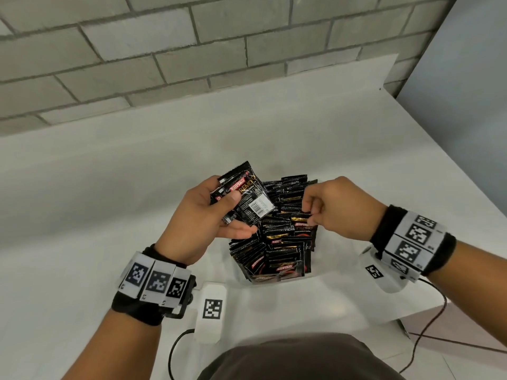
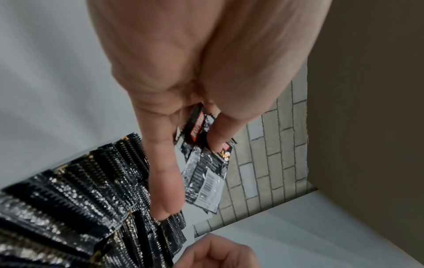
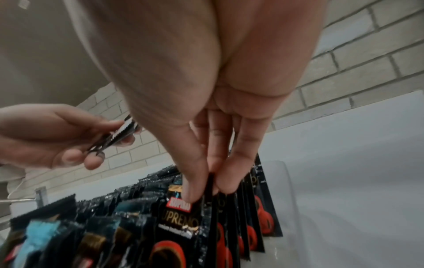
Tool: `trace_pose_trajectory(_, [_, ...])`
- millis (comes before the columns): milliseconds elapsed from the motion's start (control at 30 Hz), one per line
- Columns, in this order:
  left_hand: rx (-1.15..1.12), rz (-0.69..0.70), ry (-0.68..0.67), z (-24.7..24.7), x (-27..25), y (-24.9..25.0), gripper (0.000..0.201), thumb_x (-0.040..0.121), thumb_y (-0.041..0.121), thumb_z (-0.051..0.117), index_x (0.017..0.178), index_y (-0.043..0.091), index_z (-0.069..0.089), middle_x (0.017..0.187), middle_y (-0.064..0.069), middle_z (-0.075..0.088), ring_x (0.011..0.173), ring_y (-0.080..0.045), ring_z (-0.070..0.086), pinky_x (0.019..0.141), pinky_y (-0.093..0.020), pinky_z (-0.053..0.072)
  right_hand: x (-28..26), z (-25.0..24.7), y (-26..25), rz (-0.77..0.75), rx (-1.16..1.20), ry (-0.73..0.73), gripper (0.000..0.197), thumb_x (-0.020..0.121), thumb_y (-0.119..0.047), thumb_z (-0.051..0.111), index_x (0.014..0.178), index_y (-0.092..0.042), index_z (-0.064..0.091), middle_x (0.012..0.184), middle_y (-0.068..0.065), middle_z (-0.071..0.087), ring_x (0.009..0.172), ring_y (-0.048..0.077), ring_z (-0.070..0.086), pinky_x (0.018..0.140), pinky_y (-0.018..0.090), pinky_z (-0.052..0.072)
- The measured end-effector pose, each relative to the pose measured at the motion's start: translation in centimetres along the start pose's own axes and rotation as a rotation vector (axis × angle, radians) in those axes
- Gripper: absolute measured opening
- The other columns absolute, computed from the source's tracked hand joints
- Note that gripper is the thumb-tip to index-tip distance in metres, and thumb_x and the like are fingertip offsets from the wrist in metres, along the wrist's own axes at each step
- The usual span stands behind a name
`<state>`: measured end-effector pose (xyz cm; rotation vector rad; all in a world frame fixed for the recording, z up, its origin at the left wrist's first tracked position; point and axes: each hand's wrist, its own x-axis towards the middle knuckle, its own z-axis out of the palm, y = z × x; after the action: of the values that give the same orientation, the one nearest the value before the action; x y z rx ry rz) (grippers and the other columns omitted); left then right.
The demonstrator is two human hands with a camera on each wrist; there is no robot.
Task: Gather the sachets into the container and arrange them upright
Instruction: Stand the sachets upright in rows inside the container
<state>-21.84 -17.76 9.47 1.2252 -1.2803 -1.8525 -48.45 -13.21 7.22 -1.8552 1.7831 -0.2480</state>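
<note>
Grey brick wall (image 1: 164, 50) behind, white tabletop (image 1: 109, 187) below, running off to the right edge. Near the middle of that surface, a clear container (image 3: 290, 181), its wall barely visible, packed with black Kopiko coffee sachets (image 1: 277, 242) standing on edge in tight rows, serrated tops up. Just left of the rows, raised above them, the left hand (image 1: 208, 215), thumb and curled fingers clamped on a small fanned bunch of loose sachets (image 1: 244, 197), barcode side showing. Over the right side of the rows, the right hand (image 1: 340, 207), fingertips (image 3: 226, 183) and thumb pinching the top edge of one upright sachet (image 3: 210, 192) among its neighbours. On both wrists, black bands with square coded markers (image 1: 153, 281).
</note>
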Motion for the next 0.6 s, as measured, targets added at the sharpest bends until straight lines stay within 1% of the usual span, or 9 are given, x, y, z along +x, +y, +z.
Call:
trace_pose_trajectory(67, [0.009,-0.001,0.0,-0.1,-0.1,0.0,0.022,0.103,0.013,0.057,0.125,0.009,0.059,0.107,-0.02,0.076,0.081,-0.049,0.074,0.065,-0.041,0.065,0.4,0.5,0.0,-0.015,-0.001,0.005,0.018,0.077,-0.01,0.084,0.086,-0.017,0.071,0.075,-0.008,0.069,0.071,0.007,0.065,0.073,0.028,0.054])
trace_pose_trajectory(167, [0.006,-0.003,0.003,-0.2,-0.2,0.0,0.02,0.102,0.013,0.058,0.122,0.01,0.059,0.105,-0.019,0.076,0.082,-0.049,0.074,0.066,-0.041,0.066,0.6,1.3,0.0,-0.059,-0.018,0.006,0.018,0.074,-0.011,0.087,0.084,-0.017,0.073,0.082,-0.005,0.065,0.074,0.011,0.063,0.074,0.032,0.054])
trace_pose_trajectory(233, [0.01,-0.007,-0.001,-0.2,-0.2,-0.1,0.02,0.102,0.014,0.058,0.122,0.011,0.06,0.105,-0.019,0.076,0.082,-0.049,0.074,0.066,-0.041,0.066,0.5,1.2,0.2,-0.077,-0.014,0.015,0.016,0.076,-0.008,0.085,0.085,-0.018,0.075,0.084,-0.004,0.064,0.075,0.011,0.063,0.075,0.033,0.055])
trace_pose_trajectory(300, [0.011,-0.008,-0.005,-0.2,-0.2,-0.2,0.02,0.103,0.014,0.057,0.123,0.012,0.06,0.105,-0.019,0.076,0.082,-0.049,0.075,0.067,-0.042,0.066,0.5,0.7,0.6,-0.081,0.021,0.04,0.019,0.078,-0.002,0.081,0.085,-0.019,0.076,0.082,-0.005,0.065,0.073,0.009,0.064,0.074,0.029,0.056])
trace_pose_trajectory(367, [0.012,-0.006,-0.01,-0.1,-0.1,-0.2,0.021,0.103,0.014,0.057,0.124,0.012,0.06,0.105,-0.018,0.076,0.082,-0.048,0.075,0.067,-0.041,0.065,0.5,0.1,1.0,-0.091,0.043,0.059,0.02,0.079,0.0,0.08,0.085,-0.019,0.078,0.08,-0.006,0.066,0.07,0.006,0.064,0.071,0.024,0.055])
trace_pose_trajectory(433, [0.015,-0.005,-0.016,0.1,0.0,-0.2,0.022,0.103,0.014,0.057,0.125,0.012,0.06,0.106,-0.019,0.076,0.082,-0.048,0.075,0.067,-0.042,0.065,0.4,0.2,1.2,-0.105,0.042,0.054,0.019,0.079,-0.002,0.08,0.086,-0.02,0.079,0.08,-0.006,0.065,0.07,0.006,0.063,0.069,0.018,0.052])
trace_pose_trajectory(500, [0.019,-0.004,-0.02,0.3,0.2,-0.2,0.022,0.103,0.014,0.057,0.125,0.012,0.06,0.106,-0.019,0.076,0.083,-0.049,0.075,0.068,-0.042,0.065,0.2,0.9,1.3,-0.108,0.03,0.038,0.019,0.079,-0.004,0.081,0.086,-0.021,0.078,0.082,-0.006,0.064,0.071,0.006,0.061,0.069,0.015,0.049])
trace_pose_trajectory(600, [0.023,-0.004,-0.033,0.5,0.2,-0.2,0.02,0.103,0.013,0.057,0.123,0.011,0.06,0.107,-0.02,0.076,0.082,-0.049,0.074,0.067,-0.041,0.065,0.0,1.5,1.4,-0.081,0.024,0.017,0.019,0.079,-0.006,0.082,0.085,-0.023,0.075,0.08,-0.007,0.064,0.07,0.004,0.06,0.066,0.009,0.044])
